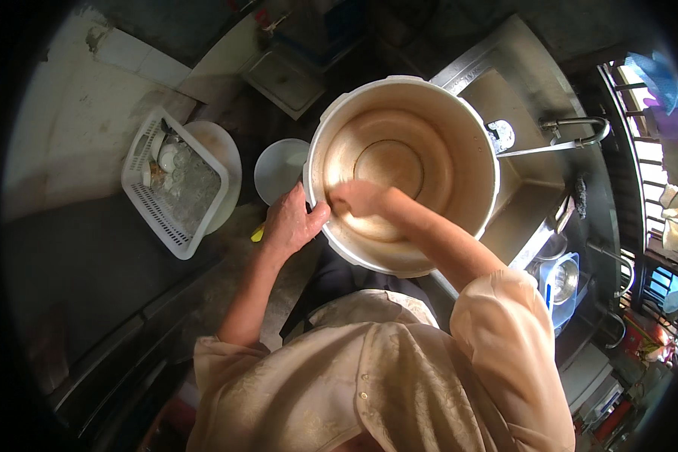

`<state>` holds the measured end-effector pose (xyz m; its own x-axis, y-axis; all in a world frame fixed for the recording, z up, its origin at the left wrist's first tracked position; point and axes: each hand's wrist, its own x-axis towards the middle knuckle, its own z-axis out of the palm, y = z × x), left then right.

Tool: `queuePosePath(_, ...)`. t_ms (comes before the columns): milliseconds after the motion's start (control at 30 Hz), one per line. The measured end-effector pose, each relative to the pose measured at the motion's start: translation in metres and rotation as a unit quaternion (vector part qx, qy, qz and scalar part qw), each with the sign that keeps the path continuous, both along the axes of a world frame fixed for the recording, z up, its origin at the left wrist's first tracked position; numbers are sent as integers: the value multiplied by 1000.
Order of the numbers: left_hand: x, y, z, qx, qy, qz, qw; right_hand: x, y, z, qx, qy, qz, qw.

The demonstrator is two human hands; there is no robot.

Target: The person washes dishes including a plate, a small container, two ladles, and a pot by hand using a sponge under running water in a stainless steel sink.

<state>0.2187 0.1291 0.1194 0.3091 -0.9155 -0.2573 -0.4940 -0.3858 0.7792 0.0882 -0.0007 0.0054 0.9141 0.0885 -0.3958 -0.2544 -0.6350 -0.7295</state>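
A large, deep metal pot [402, 164] fills the middle of the view, its mouth tilted up towards me and its inside bare metal with brownish tones. My left hand [295, 221] looks wet and grips the pot's left rim, thumb over the edge. Inside the pot, my right hand [360, 198] is against the lower left of the inner wall. It is blurred and its fingers are curled, so whatever may be under them is hidden. Water runs in a thin stream from a metal tap [590, 133] on the right, behind the pot's rim.
The pot overlaps the edge of a stainless steel sink [534, 206]. To the left, a white plastic basket [176, 246] of glasses and cups overlaps a round white basin [230, 155]. Another white tub [277, 164] is beside the pot. A blue tray [570, 302] with metal bowls lies right.
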Motion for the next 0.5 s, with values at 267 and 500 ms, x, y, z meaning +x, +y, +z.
queuePosePath(267,-13,-21,22,59,-31,57,996,-63,-9,82,62,212,162,962)
queuePosePath(500,-4,-5,11,70,0,76,995,-201,-80,178,460,4,-352,815)
